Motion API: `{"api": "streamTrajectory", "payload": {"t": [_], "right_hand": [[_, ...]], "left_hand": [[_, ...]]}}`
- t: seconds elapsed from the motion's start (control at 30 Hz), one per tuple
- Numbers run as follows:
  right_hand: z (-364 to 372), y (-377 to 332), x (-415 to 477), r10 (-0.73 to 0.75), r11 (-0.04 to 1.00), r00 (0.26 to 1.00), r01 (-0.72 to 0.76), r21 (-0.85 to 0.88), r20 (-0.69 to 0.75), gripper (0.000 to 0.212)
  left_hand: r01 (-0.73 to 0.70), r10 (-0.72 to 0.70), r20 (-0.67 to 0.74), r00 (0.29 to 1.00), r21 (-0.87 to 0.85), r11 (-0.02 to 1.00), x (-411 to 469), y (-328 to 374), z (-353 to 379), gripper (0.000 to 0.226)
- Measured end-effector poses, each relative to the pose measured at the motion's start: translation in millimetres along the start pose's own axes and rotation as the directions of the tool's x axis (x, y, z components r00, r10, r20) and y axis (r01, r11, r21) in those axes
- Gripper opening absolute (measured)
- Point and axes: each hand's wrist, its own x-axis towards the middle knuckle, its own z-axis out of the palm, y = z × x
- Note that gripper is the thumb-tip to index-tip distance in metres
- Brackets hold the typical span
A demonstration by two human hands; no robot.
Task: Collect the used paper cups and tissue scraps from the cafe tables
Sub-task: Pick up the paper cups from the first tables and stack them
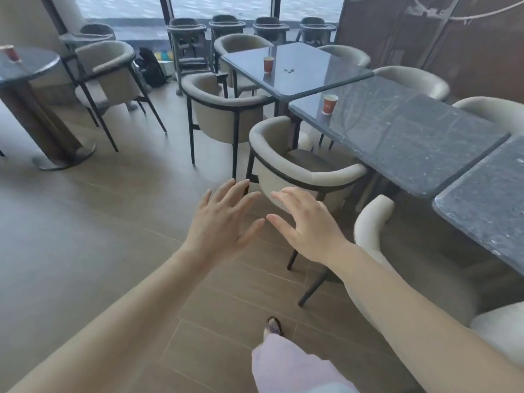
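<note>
Above floor — left hand (224,222), right hand (306,226) empty, fingers spread; red cup (329,104) on table (411,137).

- Beige tub chair (300,168), dark-framed, pushed against the near dark stone table (411,143).
- Second matching chair (224,109) beside the far table (306,66).
- Grey high chairs (188,43) lined along the window (221,7).
- Wood-plank floor (85,236).
</note>
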Motion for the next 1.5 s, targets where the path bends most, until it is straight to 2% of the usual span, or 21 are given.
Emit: {"api": "streamTrajectory", "payload": {"t": [0.17, 0.3, 0.5, 0.63, 0.77, 0.87, 1.07, 1.3, 1.5], "right_hand": [[19.0, 33.4, 71.7, 0.072, 0.997, 0.996, -0.072, 0.018, -0.045, 0.051], [29.4, 74.0, 146.9, 0.1, 0.994, 0.992, -0.097, 0.05, -0.07, 0.049], [33.6, 135.4, 256.5, 0.117, 0.989, 0.992, -0.113, 0.096, -0.044, 0.044], [46.2, 160.2, 310.8, 0.118, 0.982, 0.993, -0.113, 0.154, -0.024, 0.04], [58.5, 177.2, 363.7, 0.082, 0.979, 0.995, -0.07, 0.194, -0.057, 0.031], [67.1, 192.5, 405.7, 0.126, 0.973, 0.991, -0.113, 0.202, -0.053, 0.031], [78.7, 228.1, 496.2, 0.212, 0.968, 0.974, -0.199, 0.153, -0.075, 0.033], [87.9, 263.6, 593.5, 0.366, 0.928, 0.907, -0.338, 0.159, -0.209, 0.029], [92.1, 318.8, 634.9, 0.509, 0.861, 0.83, -0.496, 0.115, -0.227, 0.031]], "left_hand": [[-0.004, 0.005, 0.009, 1.0, -0.022, 1.0, 70.2, -45.2, 28.2, 0.048], [-0.017, 0.017, 0.034, 0.999, 0.001, 1.0, 154.8, -82.2, 52.5, 0.053], [-0.016, 0.016, 0.083, 0.996, 0.0, 1.0, 276.7, -123.9, 77.6, 0.051], [0.024, -0.022, 0.102, 0.995, -0.017, 1.0, 324.2, -149.7, 90.7, 0.052], [0.002, 0.0, 0.125, 0.992, -0.019, 1.0, 367.6, -180.3, 104.9, 0.051], [0.0, 0.003, 0.144, 0.99, -0.025, 1.0, 408.7, -205.5, 117.4, 0.051], [-0.111, 0.122, 0.142, 0.982, -0.078, 0.991, 510.0, -261.7, 141.9, 0.05], [-0.257, 0.275, 0.106, 0.956, -0.159, 0.953, 631.1, -312.7, 163.6, 0.044], [-0.389, 0.416, 0.204, 0.886, -0.163, 0.907, 714.1, -327.1, 200.1, 0.046]]}}
